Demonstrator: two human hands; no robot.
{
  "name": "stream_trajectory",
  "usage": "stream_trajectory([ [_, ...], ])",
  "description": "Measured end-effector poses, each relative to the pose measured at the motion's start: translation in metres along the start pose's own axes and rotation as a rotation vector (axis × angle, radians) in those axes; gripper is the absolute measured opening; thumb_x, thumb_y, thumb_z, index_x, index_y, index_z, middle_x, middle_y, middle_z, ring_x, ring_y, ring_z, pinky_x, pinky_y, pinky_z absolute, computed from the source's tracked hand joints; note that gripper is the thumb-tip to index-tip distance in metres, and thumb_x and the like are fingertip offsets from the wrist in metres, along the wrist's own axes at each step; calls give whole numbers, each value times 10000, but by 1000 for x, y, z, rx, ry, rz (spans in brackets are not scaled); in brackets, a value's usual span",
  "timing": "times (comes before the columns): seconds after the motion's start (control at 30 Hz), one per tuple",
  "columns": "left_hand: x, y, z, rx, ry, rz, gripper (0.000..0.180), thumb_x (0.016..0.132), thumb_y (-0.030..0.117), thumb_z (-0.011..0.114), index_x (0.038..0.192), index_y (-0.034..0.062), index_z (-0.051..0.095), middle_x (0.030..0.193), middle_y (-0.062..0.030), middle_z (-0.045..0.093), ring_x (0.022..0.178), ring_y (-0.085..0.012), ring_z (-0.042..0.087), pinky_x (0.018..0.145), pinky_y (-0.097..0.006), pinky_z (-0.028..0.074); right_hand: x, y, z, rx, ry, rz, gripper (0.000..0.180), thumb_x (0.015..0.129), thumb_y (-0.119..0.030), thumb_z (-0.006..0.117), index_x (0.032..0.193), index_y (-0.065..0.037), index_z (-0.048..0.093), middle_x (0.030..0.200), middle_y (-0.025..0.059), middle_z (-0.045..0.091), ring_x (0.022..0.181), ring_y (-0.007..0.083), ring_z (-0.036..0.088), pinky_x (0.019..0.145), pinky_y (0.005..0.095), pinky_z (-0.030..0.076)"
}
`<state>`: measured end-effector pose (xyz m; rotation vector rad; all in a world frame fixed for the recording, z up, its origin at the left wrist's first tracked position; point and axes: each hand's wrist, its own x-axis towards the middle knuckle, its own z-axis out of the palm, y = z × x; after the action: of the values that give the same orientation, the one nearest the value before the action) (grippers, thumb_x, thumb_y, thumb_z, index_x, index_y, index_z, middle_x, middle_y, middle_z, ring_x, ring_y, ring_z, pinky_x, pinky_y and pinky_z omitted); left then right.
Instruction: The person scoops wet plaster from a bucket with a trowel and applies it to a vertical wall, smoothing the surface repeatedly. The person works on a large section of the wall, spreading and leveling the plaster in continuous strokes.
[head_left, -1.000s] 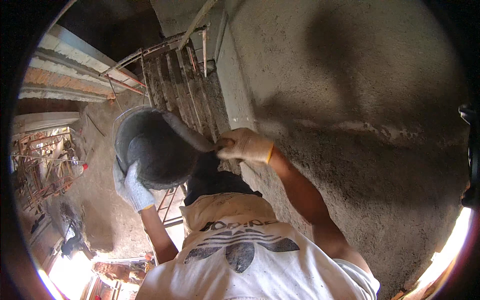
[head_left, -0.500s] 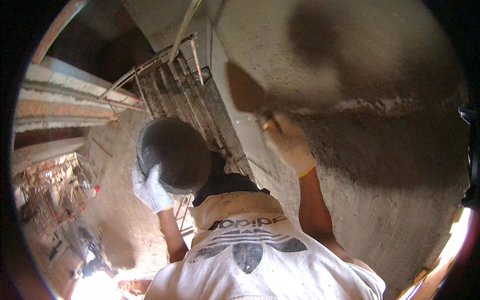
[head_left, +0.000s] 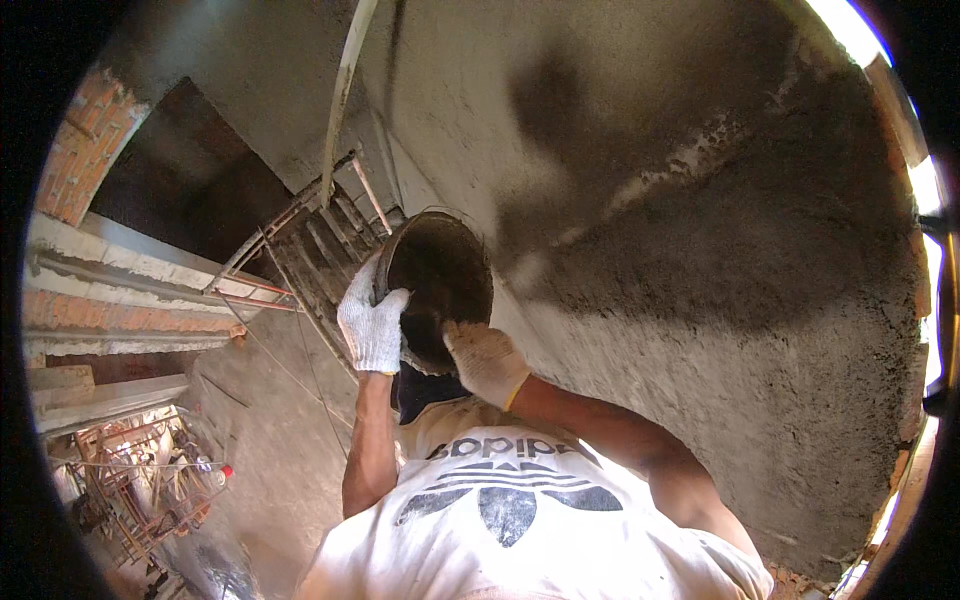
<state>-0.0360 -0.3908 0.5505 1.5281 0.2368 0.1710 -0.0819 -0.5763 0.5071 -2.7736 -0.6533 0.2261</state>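
In front of my chest a round black bucket (head_left: 442,270) is tipped so that its dark inside shows. My left hand (head_left: 374,322), in a white knit glove, grips the bucket's left rim, thumb over the edge. My right hand (head_left: 488,364), in a similar cream glove with a yellow cuff, is closed at the bucket's near right rim. The pointed trowel it held half a second ago is hidden in the dark of the bucket. What lies in the bucket is too dark to make out.
A rough plastered wall (head_left: 650,360) rises on my right, with a darker patch and a pale ragged strip. Slatted planks on a metal scaffold (head_left: 315,250) stand beyond the bucket. A pale pole (head_left: 346,90) hangs above. Tangled frames (head_left: 150,490) lie far below at left.
My right hand has come down from the wall to the bucket, taking the trowel out of sight. My left hand has shifted the bucket to the right and tipped its mouth into view.
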Motion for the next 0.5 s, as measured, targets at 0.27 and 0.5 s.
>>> stream_trajectory([
  [0.27, 4, 4, 0, 171, -58, 10, 627, 784, -30, 724, 1402, -76, 629, 1342, -171, 709, 1203, -233, 682, 1084, -330, 501, -6, 11, -34, 37, -40, 183, 185, 936, -119, 580, 1086, -35, 651, 1046, 217, 722, 983, 391, 729, 816, 491, 592],
  [0.5, 7, -1, -13, 23, -39, -9, 621, 802, -18, 727, 1411, -80, 620, 1334, -168, 702, 1175, -235, 681, 1039, -341, 528, -3, 0, -36, -10, 303, 216, 238, 926, -115, 600, 1150, -45, 636, 1017, 208, 713, 916, 426, 707, 777, 509, 576],
])
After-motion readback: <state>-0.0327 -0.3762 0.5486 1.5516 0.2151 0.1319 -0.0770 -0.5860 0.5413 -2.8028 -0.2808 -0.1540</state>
